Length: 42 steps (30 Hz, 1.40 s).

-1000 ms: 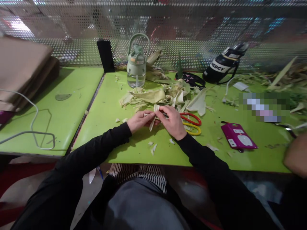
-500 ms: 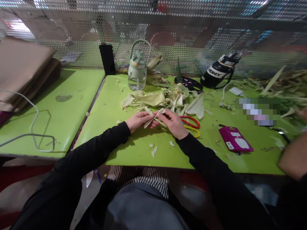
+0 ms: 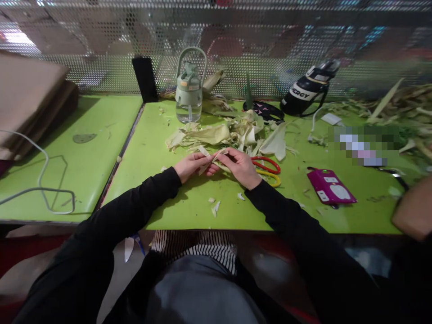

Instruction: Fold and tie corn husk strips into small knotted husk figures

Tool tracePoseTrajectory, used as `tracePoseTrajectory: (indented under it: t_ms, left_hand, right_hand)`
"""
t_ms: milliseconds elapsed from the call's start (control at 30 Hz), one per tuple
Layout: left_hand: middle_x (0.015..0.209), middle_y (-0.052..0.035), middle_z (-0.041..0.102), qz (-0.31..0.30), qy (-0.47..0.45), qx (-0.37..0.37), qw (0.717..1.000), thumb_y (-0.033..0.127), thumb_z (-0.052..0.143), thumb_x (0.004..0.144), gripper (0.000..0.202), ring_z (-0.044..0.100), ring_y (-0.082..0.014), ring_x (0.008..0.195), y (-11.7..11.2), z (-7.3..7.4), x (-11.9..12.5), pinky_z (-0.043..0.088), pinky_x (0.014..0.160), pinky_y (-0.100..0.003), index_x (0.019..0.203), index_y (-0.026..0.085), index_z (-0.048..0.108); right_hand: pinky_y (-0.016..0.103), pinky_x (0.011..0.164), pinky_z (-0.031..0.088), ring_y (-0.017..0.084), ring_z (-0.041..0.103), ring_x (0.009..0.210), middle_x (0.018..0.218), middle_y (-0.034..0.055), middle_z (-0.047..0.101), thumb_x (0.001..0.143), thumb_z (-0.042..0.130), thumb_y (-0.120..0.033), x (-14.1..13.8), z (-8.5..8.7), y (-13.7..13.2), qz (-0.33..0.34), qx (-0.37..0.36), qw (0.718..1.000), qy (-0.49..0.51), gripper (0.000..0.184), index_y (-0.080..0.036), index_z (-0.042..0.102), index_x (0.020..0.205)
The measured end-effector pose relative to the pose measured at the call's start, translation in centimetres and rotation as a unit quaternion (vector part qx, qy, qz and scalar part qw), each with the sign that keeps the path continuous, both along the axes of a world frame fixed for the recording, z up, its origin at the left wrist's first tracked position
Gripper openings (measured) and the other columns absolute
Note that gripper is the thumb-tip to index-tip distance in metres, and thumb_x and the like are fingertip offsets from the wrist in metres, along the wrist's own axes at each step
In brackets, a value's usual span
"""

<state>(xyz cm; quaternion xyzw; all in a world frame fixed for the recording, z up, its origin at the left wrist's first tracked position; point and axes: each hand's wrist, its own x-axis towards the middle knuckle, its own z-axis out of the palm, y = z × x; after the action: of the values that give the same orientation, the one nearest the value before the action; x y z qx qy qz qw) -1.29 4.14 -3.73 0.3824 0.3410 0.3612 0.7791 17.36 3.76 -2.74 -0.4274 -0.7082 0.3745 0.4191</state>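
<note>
My left hand [image 3: 191, 165] and my right hand [image 3: 240, 165] meet over the green table [image 3: 189, 211], both pinching a pale strip of corn husk [image 3: 211, 159] that runs between them. The fingers of both hands are closed on the strip. Just behind my hands lies a heap of loose husks [image 3: 222, 135]. Red and yellow scissors [image 3: 268, 171] lie on the table right beside my right hand. Small husk scraps [image 3: 215, 207] lie in front of my hands.
A pale green water bottle [image 3: 189, 92] stands at the back by a black phone [image 3: 144, 78]. A magenta device [image 3: 331, 192] lies to the right; a black shoe [image 3: 308, 90] and more husks [image 3: 398, 105] behind it. Another person's arm [image 3: 413, 211] shows at the right edge. A white cable [image 3: 40, 180] crosses the left table.
The husk strip, which hung down from my hands a second ago, now lies flatter between them. My hands stay together in the same spot; the view shifted slightly.
</note>
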Motion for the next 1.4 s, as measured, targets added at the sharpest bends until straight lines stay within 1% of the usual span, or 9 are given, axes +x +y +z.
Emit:
tracePoseTrajectory:
  t_ms: [233, 300, 433, 633, 733, 933, 1033, 1200, 1400]
  left_hand:
    - [0.072, -0.0096, 0.074, 0.004, 0.010, 0.011, 1.000, 0.012, 0.056, 0.097, 0.015, 0.072, -0.0129, 0.064, 0.3, 0.0, -0.2, 0.059, 0.067, -0.024, 0.087, 0.007, 0.067]
    - [0.071, -0.0091, 0.074, 0.005, 0.020, 0.016, 1.000, 0.009, 0.051, 0.098, 0.019, 0.072, -0.0125, 0.063, 0.4, 0.1, -0.2, 0.059, 0.067, -0.024, 0.087, 0.007, 0.066]
    - [0.073, -0.0090, 0.075, 0.012, 0.079, 0.051, 0.995, 0.009, 0.048, 0.099, 0.023, 0.071, -0.0121, 0.063, 0.2, 0.6, -0.1, 0.060, 0.071, -0.026, 0.087, 0.008, 0.067]
    - [0.072, -0.0069, 0.074, 0.017, 0.081, 0.085, 0.993, 0.013, 0.055, 0.097, 0.016, 0.071, -0.0109, 0.064, -1.0, 2.0, -0.4, 0.060, 0.076, -0.026, 0.088, 0.008, 0.066]
    - [0.071, -0.0069, 0.074, 0.027, 0.069, 0.094, 0.993, 0.012, 0.051, 0.099, 0.018, 0.071, -0.0104, 0.064, -1.8, 2.3, -0.3, 0.059, 0.074, -0.025, 0.089, 0.008, 0.065]
    - [0.070, -0.0063, 0.073, 0.050, 0.066, 0.068, 0.994, 0.012, 0.051, 0.098, 0.021, 0.068, -0.0095, 0.058, -2.5, 1.1, 0.3, 0.060, 0.078, -0.027, 0.083, 0.009, 0.065]
    - [0.070, -0.0069, 0.074, 0.048, 0.065, 0.071, 0.994, 0.012, 0.052, 0.098, 0.020, 0.068, -0.0097, 0.058, -2.4, 0.7, 0.2, 0.060, 0.080, -0.028, 0.083, 0.009, 0.065]
    - [0.069, -0.0077, 0.073, 0.040, 0.059, 0.072, 0.995, 0.012, 0.050, 0.098, 0.022, 0.068, -0.0098, 0.059, -2.2, 0.5, 0.0, 0.059, 0.072, -0.024, 0.083, 0.008, 0.065]
    - [0.075, -0.0108, 0.075, 0.032, 0.048, 0.068, 0.996, 0.010, 0.050, 0.097, 0.021, 0.070, -0.0122, 0.062, -1.4, 0.2, -0.2, 0.061, 0.080, -0.031, 0.084, 0.008, 0.067]
  right_hand:
    - [0.028, 0.064, 0.038, 0.013, 0.048, 0.067, 0.073, -0.0011, 0.059, 0.090, 0.061, -0.048, -0.3, -0.3, 0.7, 0.009, 0.031, 0.999, -0.017, 0.030, -0.018, 0.066, 0.085]
    - [0.027, 0.063, 0.036, 0.012, 0.046, 0.065, 0.071, -0.0021, 0.056, 0.089, 0.062, -0.048, -0.3, -0.4, 0.9, 0.012, 0.043, 0.999, -0.029, 0.030, -0.018, 0.064, 0.083]
    - [0.028, 0.061, 0.032, 0.011, 0.039, 0.062, 0.062, -0.0045, 0.046, 0.089, 0.064, -0.046, -0.4, -0.1, 0.8, 0.014, 0.068, 0.996, -0.057, 0.034, -0.019, 0.056, 0.070]
    - [0.029, 0.062, 0.031, 0.012, 0.039, 0.062, 0.063, -0.0043, 0.044, 0.091, 0.062, -0.046, -0.5, 1.3, 0.0, 0.017, 0.094, 0.993, -0.073, 0.034, -0.021, 0.054, 0.070]
    - [0.029, 0.061, 0.031, 0.012, 0.037, 0.062, 0.062, -0.0047, 0.043, 0.088, 0.066, -0.051, -0.6, 1.0, 0.0, 0.013, 0.094, 0.995, -0.039, 0.039, -0.021, 0.052, 0.068]
    - [0.028, 0.063, 0.036, 0.012, 0.040, 0.065, 0.068, -0.0033, 0.049, 0.085, 0.064, -0.059, -1.1, -1.5, -0.1, 0.005, 0.063, 0.998, 0.016, 0.041, -0.021, 0.055, 0.073]
    - [0.028, 0.063, 0.037, 0.012, 0.041, 0.066, 0.068, -0.0037, 0.049, 0.085, 0.063, -0.060, -1.3, -2.1, -0.4, 0.001, 0.059, 0.998, 0.033, 0.042, -0.021, 0.055, 0.074]
    - [0.029, 0.068, 0.041, 0.013, 0.046, 0.069, 0.071, -0.0034, 0.052, 0.085, 0.061, -0.062, -1.5, -2.5, -0.6, -0.005, 0.057, 0.997, 0.054, 0.042, -0.021, 0.056, 0.077]
    - [0.029, 0.068, 0.041, 0.014, 0.046, 0.069, 0.071, -0.0030, 0.052, 0.085, 0.061, -0.061, -1.5, -2.2, -0.7, -0.007, 0.051, 0.998, 0.048, 0.041, -0.021, 0.056, 0.077]
